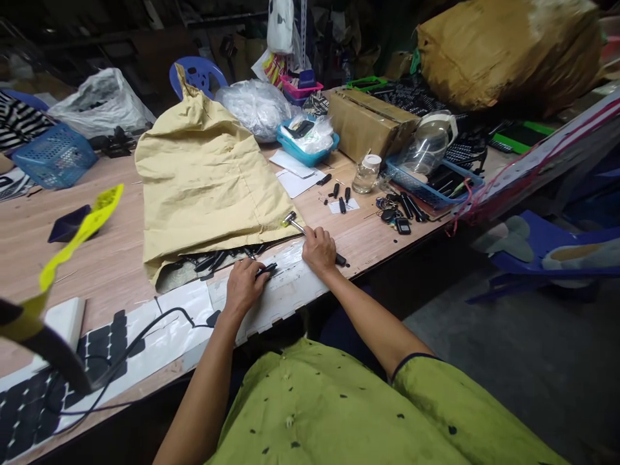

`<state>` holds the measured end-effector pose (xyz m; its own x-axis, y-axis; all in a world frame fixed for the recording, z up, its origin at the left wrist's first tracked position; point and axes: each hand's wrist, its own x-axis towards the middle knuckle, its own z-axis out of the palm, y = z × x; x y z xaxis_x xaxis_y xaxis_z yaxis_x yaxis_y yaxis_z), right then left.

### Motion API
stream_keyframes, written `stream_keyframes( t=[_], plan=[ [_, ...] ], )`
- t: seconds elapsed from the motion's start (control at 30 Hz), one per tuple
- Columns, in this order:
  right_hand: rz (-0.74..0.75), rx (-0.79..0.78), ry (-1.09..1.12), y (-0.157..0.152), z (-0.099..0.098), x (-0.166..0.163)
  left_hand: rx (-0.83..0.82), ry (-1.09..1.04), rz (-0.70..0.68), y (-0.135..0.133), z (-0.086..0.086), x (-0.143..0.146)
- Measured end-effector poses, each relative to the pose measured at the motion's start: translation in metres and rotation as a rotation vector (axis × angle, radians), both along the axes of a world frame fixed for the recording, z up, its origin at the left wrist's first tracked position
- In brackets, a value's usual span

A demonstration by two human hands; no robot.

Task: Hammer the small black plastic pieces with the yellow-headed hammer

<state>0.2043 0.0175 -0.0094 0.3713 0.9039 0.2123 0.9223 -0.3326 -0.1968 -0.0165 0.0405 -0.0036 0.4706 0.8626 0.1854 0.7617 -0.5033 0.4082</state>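
Note:
My right hand (320, 250) is wrapped round the handle of a small hammer (296, 224), its head pointing up and left and its dark grip end showing below my fist. A small black part (267, 268) is pinched in the fingers of my left hand (245, 284), just above a white board (285, 284) along the table's front edge. What kind of part it is, I cannot make out. Behind my left hand, black parts (210, 260) lie at the open mouth of a beige sack (203, 174).
A glass jar (367, 174), keys and fobs (403, 225) and a blue basket (436, 187) stand to the right. A cardboard box (368, 123) is behind them. At left, a black cable (140, 336) crosses sheets of black pieces (104, 349); a yellow strip (77, 232) hangs close to the camera.

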Motion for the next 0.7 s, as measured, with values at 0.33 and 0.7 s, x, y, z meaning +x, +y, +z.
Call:
stream_keyframes(
  t=[0.33,0.7],
  plan=[
    [0.01,-0.061,0.199,-0.01,0.018,0.006,-0.112,-0.18,0.067,-0.005,-0.022,-0.002],
    [0.335,0.203,0.435,-0.096,0.002,-0.021,-0.119,-0.169,0.092,-0.008,-0.021,0.005]
  ],
)
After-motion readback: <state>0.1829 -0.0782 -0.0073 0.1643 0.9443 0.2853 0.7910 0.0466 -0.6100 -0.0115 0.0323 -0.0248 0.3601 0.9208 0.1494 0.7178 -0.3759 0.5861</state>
